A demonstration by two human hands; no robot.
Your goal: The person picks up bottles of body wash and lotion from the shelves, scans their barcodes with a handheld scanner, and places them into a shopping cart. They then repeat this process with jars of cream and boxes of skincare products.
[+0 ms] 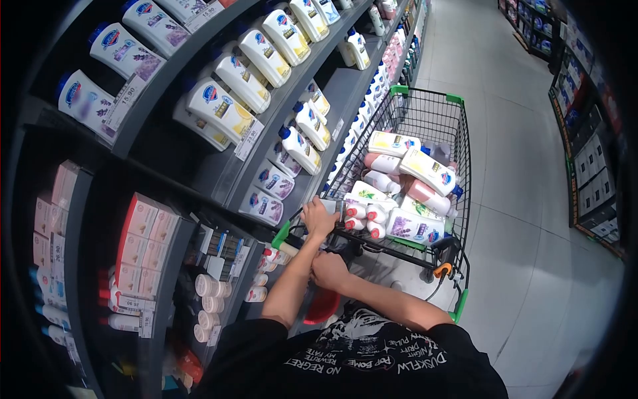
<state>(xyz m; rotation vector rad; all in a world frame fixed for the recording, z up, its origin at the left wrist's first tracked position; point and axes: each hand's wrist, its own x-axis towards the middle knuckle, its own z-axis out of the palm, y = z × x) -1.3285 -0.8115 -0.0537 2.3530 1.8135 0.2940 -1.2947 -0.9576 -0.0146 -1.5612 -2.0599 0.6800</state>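
Observation:
My left hand (319, 217) is at the near left corner of the black wire shopping cart (465, 143), its fingers bent round a small greyish object (330, 206) whose kind I cannot make out. Just below, against my left forearm, my right hand (330, 270) is closed in a fist; whatever it grips is hidden. Inside the cart are white pump-style bottles with a yellow label (427, 170), pink bottles (426, 197), a lavender-labelled bottle (415, 227) and a cluster of red-capped bottles (365, 221). The red-capped cluster is nearest my left hand.
Shelves (219, 179) with rows of body-wash bottles (219, 106) and price tags run close along the left. Pinkish boxes (143, 243) and round jars (207, 286) stand on lower shelves. A tiled aisle (512, 199) lies right, with another stocked shelf (591, 159) beyond.

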